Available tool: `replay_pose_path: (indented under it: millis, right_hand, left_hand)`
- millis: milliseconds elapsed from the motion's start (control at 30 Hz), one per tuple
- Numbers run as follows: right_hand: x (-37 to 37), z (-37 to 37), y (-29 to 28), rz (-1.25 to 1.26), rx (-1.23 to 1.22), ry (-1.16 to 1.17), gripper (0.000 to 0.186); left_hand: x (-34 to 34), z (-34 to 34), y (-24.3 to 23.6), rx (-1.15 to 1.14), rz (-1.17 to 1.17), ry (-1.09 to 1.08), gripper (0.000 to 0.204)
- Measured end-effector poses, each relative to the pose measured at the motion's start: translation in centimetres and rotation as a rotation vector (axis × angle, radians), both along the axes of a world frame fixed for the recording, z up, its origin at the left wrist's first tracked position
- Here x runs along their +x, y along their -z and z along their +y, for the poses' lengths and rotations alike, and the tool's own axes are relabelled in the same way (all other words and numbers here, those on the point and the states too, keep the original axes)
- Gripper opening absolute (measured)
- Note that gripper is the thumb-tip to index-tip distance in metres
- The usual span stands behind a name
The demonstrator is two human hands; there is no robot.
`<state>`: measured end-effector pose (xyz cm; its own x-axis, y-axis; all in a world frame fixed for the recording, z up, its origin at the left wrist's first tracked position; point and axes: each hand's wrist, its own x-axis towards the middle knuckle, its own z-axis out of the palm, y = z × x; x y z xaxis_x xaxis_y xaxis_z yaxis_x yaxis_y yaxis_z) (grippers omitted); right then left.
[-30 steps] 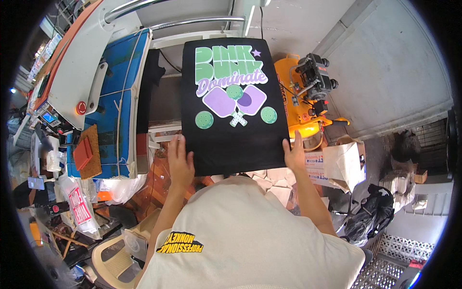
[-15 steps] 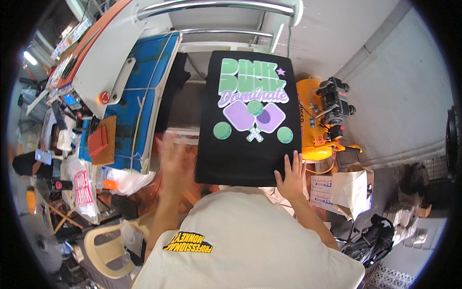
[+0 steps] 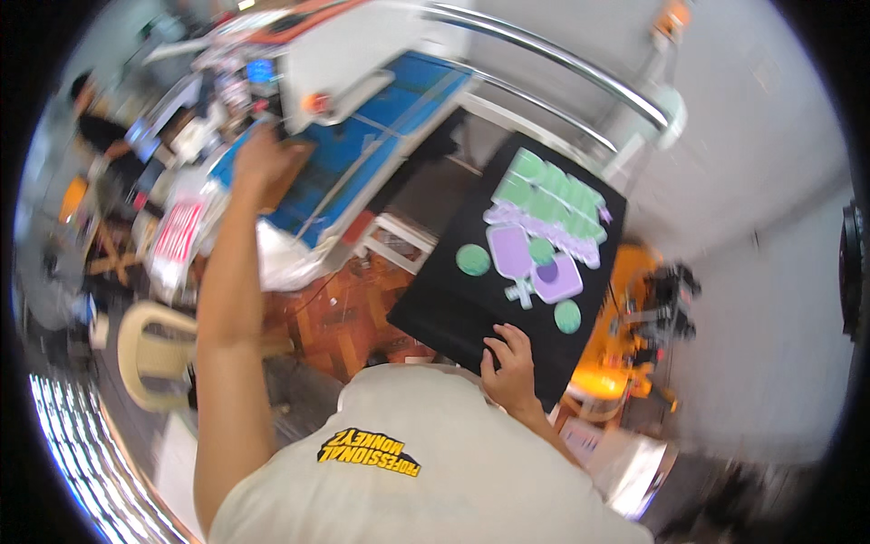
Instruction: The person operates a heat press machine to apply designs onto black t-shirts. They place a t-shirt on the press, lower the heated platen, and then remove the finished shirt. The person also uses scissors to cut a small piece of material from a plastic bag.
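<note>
My left hand (image 3: 265, 165) is stretched far out to the left, over a brown board (image 3: 292, 178) on the blue machine bed (image 3: 399, 100). Its fingers are blurred and partly hidden, so its grip does not show. On the near edge of a black fabric panel (image 3: 444, 313), laid flat and smooth, rests my right hand (image 3: 512, 370), fingers apart and holding nothing. The panel carries a green and purple print (image 3: 544, 213) with lettering, two crossed paddles and several green balls.
Chrome rails (image 3: 553, 59) run above the panel. An orange air compressor (image 3: 603, 376) stands to its right. A beige plastic chair (image 3: 149, 354) is at lower left, and a person (image 3: 104, 127) is at far left. A red button (image 3: 317, 103) sits on the white machine housing.
The view has turned left, so the panel now looks tilted. My left hand has gone from beside the panel to the brown board, covering the red pad there. My right hand stays on the panel.
</note>
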<state>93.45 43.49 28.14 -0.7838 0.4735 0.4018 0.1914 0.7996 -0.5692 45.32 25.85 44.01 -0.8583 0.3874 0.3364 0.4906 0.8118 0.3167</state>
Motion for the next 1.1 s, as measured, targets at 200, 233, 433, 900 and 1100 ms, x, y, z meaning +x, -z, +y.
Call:
replay_pose_path:
  millis: [200,233,433,900,1100]
  right_hand:
    - [-3.4,0.4,-4.9,0.180,-0.062,-0.184,0.018]
    - [-4.0,0.3,-5.5,0.186,-0.067,-0.216,0.018]
    - [-9.7,-0.4,-9.9,0.181,-0.102,-0.259,0.013]
    - [-27.4,-6.5,-15.4,0.408,0.442,0.716,0.075]
    - [-28.3,-3.9,-14.3,0.424,0.291,1.262,0.088]
  left_hand:
    - [4.1,0.6,-1.7,0.075,-0.129,-0.129,0.061]
    - [4.0,0.4,-1.1,0.063,-0.070,-0.128,0.062]
    - [8.5,1.7,1.0,-0.169,-0.019,0.056,0.051]
    - [-3.4,-32.4,12.0,0.112,-0.133,0.136,0.035]
    - [5.0,-51.9,38.5,-0.477,-1.011,-0.111,0.035]
